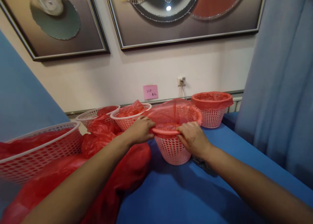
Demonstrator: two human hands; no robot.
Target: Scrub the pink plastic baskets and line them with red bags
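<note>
A pink mesh basket [173, 149] stands on the blue table [186, 191] in front of me, lined with a red plastic bag [174, 114] that puffs up above its rim. My left hand [140, 129] is closed on the bag at the near left of the rim. On the near right of the same rim, my right hand [193, 137] grips the bag edge with curled fingers. Both hands press the bag's edge over the rim.
A finished basket with a red bag folded over its rim [211, 108] sits behind to the right. Two white baskets [129, 118] [91, 114] with red bags stand at left. A large white basket [36, 152] and loose red bags [122, 171] lie near left. Blue curtain [281, 87] hangs right.
</note>
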